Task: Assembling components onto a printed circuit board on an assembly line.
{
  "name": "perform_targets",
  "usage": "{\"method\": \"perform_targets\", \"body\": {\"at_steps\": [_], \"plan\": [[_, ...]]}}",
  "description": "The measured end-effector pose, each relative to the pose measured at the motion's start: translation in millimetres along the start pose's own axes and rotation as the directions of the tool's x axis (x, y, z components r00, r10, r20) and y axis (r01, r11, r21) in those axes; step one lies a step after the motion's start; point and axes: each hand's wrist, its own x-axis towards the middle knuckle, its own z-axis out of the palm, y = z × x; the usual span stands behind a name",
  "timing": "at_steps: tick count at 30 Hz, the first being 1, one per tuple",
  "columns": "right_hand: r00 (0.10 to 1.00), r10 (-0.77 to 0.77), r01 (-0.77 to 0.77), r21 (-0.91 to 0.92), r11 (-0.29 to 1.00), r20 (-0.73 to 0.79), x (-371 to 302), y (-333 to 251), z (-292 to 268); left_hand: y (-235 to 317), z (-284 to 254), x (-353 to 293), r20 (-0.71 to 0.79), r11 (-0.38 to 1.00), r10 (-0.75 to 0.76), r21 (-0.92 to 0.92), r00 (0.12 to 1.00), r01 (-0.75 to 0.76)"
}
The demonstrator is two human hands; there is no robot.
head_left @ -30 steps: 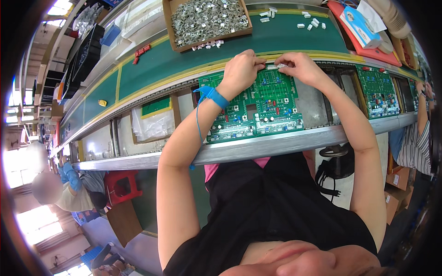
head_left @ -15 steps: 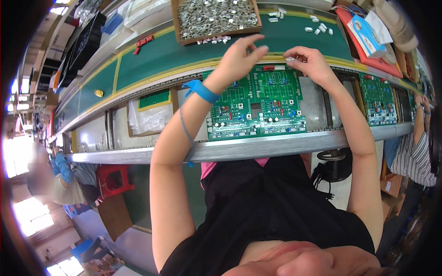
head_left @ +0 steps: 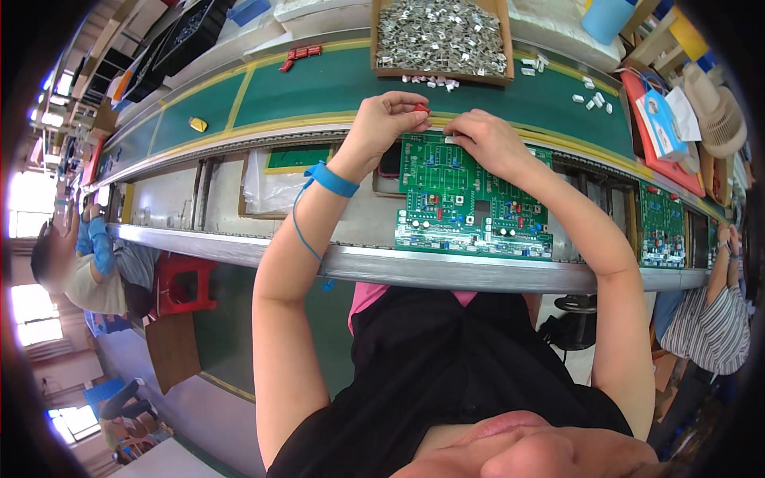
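My left hand, with a blue wrist strap, pinches a small red connector between thumb and fingertips. It is raised just beyond the far left corner of a green circuit board. At that board's far edge, the closed fingers of my right hand are on a small white connector. Whether this piece is seated in the board cannot be made out. Small red, blue and white components stand on the board, which rests across the conveyor rails; my right hand and forearm cover part of it.
A cardboard box of small metal-and-white parts sits on the green bench, with loose white pieces to its right. Red connectors lie left. Another circuit board is farther right along the metal rail. Co-workers sit at both sides.
My left hand, fingers apart before, now holds a red connector. My right hand has brought its white connector to the board's far edge. The whole view has shifted.
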Motion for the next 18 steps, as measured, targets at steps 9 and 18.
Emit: {"method": "perform_targets", "body": {"at_steps": [9,18], "plan": [[1.0,-0.019,0.018,-0.057,0.998,-0.011,4.3,-1.4,11.4,-15.8,-9.4,0.1,-0.004,0.93,0.17,0.331,0.985,-0.159],[0.993,-0.075,0.058,-0.184,0.981,-0.086,-4.7,-14.2,3.2,-28.0,3.5,-3.6,0.022,0.597,0.381,0.757,0.924,-0.264]]}}
